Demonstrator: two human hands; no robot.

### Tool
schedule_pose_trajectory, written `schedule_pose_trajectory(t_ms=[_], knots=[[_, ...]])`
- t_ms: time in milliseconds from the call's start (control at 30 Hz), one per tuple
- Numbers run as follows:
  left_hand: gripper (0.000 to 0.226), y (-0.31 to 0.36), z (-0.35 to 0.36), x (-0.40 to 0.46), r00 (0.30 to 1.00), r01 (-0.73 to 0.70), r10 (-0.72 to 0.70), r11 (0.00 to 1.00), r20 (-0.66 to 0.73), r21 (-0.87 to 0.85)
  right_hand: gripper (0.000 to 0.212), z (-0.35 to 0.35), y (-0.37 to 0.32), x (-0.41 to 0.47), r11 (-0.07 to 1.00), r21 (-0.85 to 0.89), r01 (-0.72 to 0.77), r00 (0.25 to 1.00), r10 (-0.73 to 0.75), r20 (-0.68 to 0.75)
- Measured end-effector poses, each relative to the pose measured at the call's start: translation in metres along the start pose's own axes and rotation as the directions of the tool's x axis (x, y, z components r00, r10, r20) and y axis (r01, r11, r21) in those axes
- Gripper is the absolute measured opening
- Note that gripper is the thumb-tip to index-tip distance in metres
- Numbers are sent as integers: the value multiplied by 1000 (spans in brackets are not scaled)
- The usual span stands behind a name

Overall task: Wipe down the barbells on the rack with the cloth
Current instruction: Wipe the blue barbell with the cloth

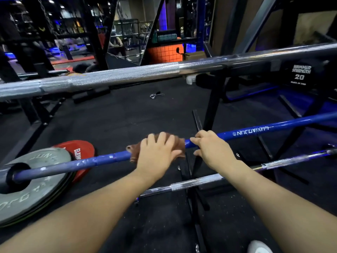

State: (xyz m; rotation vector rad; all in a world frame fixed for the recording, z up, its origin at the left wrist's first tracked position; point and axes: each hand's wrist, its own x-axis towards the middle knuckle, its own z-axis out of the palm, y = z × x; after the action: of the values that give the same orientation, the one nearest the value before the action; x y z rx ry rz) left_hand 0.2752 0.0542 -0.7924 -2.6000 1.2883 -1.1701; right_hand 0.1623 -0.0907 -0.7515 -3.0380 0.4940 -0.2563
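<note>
A blue barbell [264, 130] runs across the middle of the view from lower left to upper right. My left hand [156, 152] grips a brown cloth [135, 151] wrapped round the bar near its middle. My right hand [211, 148] holds the bare blue bar just to the right of the cloth, fingers curled over it. A thick chrome barbell [127, 77] with knurled grip lies higher up on the black rack [211, 106]. A thinner chrome bar [197, 182] lies below the blue one.
A grey weight plate [36, 189] sits on the blue bar's left end, with a red plate [82, 152] behind it. A black 20 plate [299, 75] hangs at the right. A spring collar [155, 95] lies on the dark rubber floor. A white shoe tip [259, 247] shows at the bottom.
</note>
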Motion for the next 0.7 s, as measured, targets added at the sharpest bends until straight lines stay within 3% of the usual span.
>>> schedule_pose_trajectory(t_ms=[100, 200, 400, 500, 600, 700], knots=[[38, 21, 2, 16, 998, -42, 41, 999, 39, 25, 30, 3, -6, 0, 998, 35, -60, 998, 61, -23], [32, -8, 4, 4, 995, -100, 99, 994, 32, 42, 33, 6, -14, 3, 990, 70, -121, 992, 123, -28], [33, -81, 3, -40, 994, -106, 106, 993, 10, 53, 33, 11, -44, 10, 994, 104, 32, 996, -23, -82], [33, -86, 0, -52, 1000, -22, 23, 997, -1, 80, 30, 13, -60, 13, 992, 93, 81, 996, -76, -55], [50, -50, -5, -39, 989, 145, -145, 989, 2, 7, 29, 16, -60, 15, 992, 100, 71, 997, -67, -48], [52, -18, -4, -12, 978, 207, -206, 978, 24, -38, 28, 16, -55, 13, 988, 146, 47, 998, -39, -57]])
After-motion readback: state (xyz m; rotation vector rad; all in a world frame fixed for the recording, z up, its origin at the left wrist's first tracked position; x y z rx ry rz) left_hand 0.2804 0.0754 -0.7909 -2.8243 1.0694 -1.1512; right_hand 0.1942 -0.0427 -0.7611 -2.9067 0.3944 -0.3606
